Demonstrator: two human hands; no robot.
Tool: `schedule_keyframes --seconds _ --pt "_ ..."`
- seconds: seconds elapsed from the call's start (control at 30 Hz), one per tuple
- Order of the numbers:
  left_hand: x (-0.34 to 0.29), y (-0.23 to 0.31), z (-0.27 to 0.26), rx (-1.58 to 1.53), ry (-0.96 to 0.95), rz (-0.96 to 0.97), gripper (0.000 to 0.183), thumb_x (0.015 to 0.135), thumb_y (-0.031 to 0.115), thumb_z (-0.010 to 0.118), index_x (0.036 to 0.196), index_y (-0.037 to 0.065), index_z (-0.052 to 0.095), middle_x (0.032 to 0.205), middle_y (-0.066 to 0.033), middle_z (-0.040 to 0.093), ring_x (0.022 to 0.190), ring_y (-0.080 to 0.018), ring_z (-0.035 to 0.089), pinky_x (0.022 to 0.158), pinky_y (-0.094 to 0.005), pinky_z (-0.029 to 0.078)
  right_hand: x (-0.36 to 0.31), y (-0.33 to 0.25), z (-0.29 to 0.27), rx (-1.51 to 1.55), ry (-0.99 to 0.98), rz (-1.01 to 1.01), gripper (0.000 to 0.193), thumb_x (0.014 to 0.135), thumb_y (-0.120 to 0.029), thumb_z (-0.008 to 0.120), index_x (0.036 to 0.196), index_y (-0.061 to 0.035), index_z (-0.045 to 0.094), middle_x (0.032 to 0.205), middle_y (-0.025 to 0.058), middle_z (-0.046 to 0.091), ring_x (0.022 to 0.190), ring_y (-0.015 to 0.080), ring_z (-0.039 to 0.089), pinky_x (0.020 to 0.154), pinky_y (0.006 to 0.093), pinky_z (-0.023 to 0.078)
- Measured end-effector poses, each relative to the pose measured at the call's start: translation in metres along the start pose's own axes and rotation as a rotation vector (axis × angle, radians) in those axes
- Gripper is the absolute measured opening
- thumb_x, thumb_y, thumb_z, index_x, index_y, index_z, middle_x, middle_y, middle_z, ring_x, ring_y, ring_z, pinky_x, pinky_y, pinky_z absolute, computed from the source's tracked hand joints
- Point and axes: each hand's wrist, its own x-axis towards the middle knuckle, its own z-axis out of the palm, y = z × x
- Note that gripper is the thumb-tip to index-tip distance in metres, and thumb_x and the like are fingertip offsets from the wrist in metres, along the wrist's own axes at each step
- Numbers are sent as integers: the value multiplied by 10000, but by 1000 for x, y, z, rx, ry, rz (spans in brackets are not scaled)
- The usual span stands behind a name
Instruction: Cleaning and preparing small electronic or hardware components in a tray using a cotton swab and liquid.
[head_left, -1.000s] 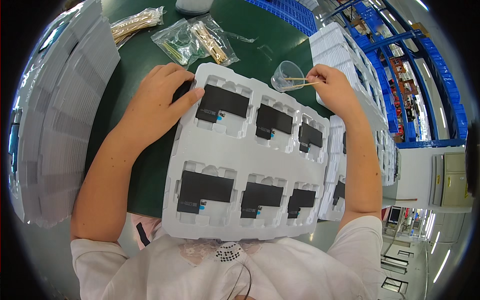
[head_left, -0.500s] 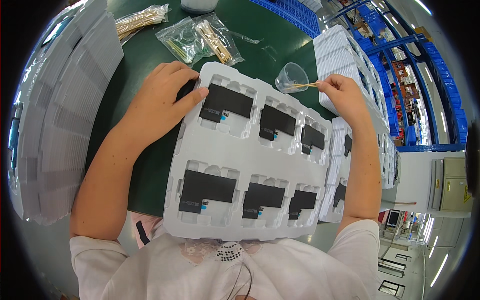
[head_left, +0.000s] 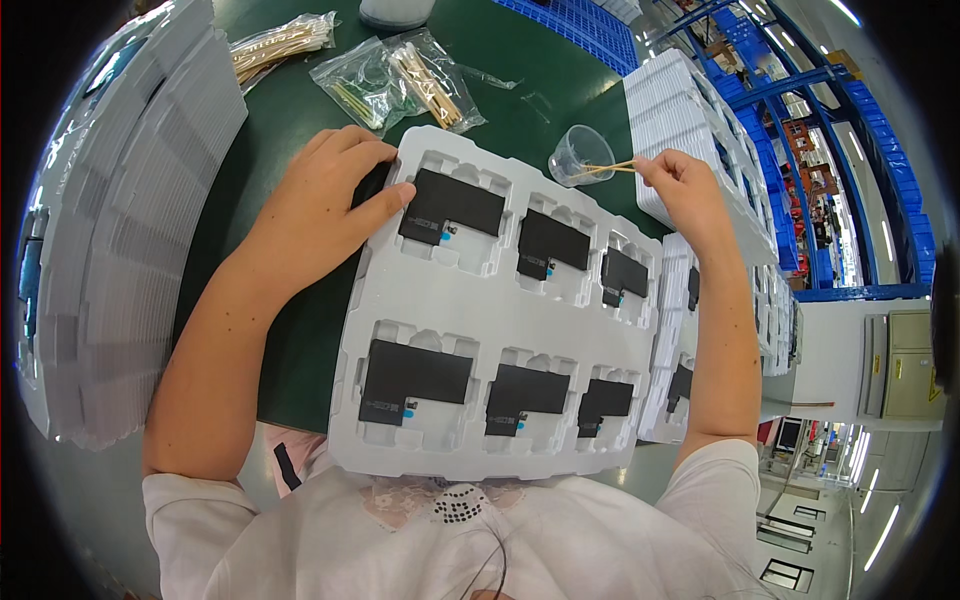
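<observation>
A white moulded plastic tray (head_left: 500, 310) tilts in front of me, with black L-shaped battery packs (head_left: 455, 205) in its pockets, each bearing a small blue spot. My left hand (head_left: 325, 210) grips the tray's upper left edge, the thumb on its top face and the other fingers over the far corner. Past the tray's far edge, my right hand (head_left: 690, 195) pinches thin wooden sticks (head_left: 622, 167), probably cotton swabs. Their far ends reach into a small clear plastic cup (head_left: 570, 150), which leans to one side; the tips are hard to make out.
Tall stacks of white trays rise at the left (head_left: 130, 220) and right (head_left: 680, 120). More filled trays (head_left: 665, 400) lie under my right forearm. Clear bags of wooden sticks (head_left: 425, 85) and a white container (head_left: 395, 10) stand on the green table (head_left: 530, 60). Blue shelving (head_left: 800, 85) is beyond.
The sticks in my right hand have shifted slightly within the cup and now show a little apart. My left hand and the tray have hardly moved.
</observation>
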Motion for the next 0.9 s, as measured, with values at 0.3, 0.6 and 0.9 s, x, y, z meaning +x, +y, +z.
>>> schedule_keyframes --seconds 0.3,0.6,0.9 --pt "-2 2 -2 8 -15 -23 352 868 270 651 1054 -27 620 1055 -115 599 1049 -283 526 898 -365 431 -11 3 -15 -27 -107 -54 171 893 -173 616 888 -7 654 659 -36 498 618 49 401 563 236 307" --pt "-2 7 -7 -4 -99 -75 353 879 228 645 1102 -41 598 1128 -135 580 1120 -283 509 961 -358 409 -7 -10 -7 -55 -105 -24 198 876 -180 601 922 -2 674 675 50 580 617 119 507 582 291 404" --pt "-3 6 -6 3 -69 -65 345 877 222 645 1099 -38 604 1119 -134 583 1115 -284 511 946 -363 415 0 -5 -12 -82 31 -36 278 846 -263 665 763 2 669 573 34 531 546 106 468 533 294 363"
